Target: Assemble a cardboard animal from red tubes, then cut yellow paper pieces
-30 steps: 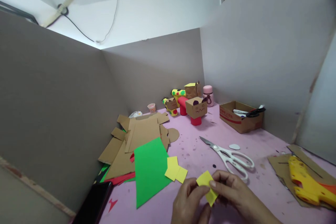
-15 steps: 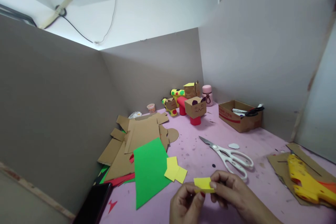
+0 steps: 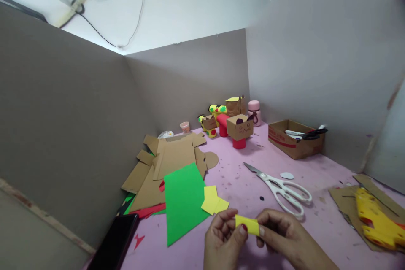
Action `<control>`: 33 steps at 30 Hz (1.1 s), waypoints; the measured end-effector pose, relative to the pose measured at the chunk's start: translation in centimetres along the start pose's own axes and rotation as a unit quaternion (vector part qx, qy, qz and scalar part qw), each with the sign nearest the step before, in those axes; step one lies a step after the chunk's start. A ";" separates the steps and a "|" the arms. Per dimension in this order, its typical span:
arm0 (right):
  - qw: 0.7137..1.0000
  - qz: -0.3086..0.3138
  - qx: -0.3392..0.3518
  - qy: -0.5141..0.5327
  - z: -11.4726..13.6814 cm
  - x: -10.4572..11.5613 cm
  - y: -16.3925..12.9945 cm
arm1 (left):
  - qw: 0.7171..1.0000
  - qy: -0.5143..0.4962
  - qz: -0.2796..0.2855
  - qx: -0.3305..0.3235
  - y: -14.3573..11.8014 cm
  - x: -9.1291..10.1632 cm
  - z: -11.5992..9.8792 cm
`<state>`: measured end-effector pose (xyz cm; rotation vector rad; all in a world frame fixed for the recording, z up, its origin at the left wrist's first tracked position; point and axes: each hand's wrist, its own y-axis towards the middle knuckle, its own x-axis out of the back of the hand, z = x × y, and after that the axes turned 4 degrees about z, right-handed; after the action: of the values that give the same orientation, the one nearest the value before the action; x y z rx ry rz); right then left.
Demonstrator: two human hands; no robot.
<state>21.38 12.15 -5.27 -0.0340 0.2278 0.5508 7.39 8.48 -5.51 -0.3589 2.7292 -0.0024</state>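
A small yellow sheet (image 3: 252, 227), perhaps craft foam or paper, is bent over into a fold between my two hands. My left hand (image 3: 223, 238) pinches its left end, with the thumb pressed on the front face. At the right end, my right hand (image 3: 280, 234) grips it between thumb and fingers. Just beyond my left hand lie several yellow pieces (image 3: 211, 199), partly overlapping a green sheet (image 3: 183, 206). White-handled scissors (image 3: 278, 187) rest on the pink tabletop past my right hand, blades toward the far left.
A yellow glue gun (image 3: 376, 219) lies on cardboard at right. Cardboard pieces (image 3: 175, 156) and a phone (image 3: 114, 242) are at left. Cardboard cat figures (image 3: 239, 128) stand at the back, near a pink bottle (image 3: 254, 114). An open box (image 3: 294, 139) holds pens. Grey partitions enclose the table.
The yellow sheet is now folded over more, and my left thumb has moved up onto its front. The view has shifted slightly, so the table things appear a little to the right.
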 end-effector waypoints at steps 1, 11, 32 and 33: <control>1.000 -0.001 0.001 -0.008 0.0 0.1 0.0 | 1.000 0.011 0.002 0.001 0.0 0.1 0.0; 0.996 -0.016 0.050 -0.072 0.3 0.3 -0.8 | 0.999 0.038 0.013 0.005 -0.4 0.1 -0.1; 0.974 0.009 0.063 -0.218 0.1 0.9 -1.0 | 1.000 0.000 0.009 0.029 -1.0 -0.9 -0.7; 0.974 0.010 0.062 -0.219 0.1 0.9 -1.0 | 1.000 0.003 0.008 0.027 -1.0 -0.8 -0.8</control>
<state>22.69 11.79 -5.41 0.2109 -0.1685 0.5484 8.12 7.67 -4.44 -0.3218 2.7319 -0.0725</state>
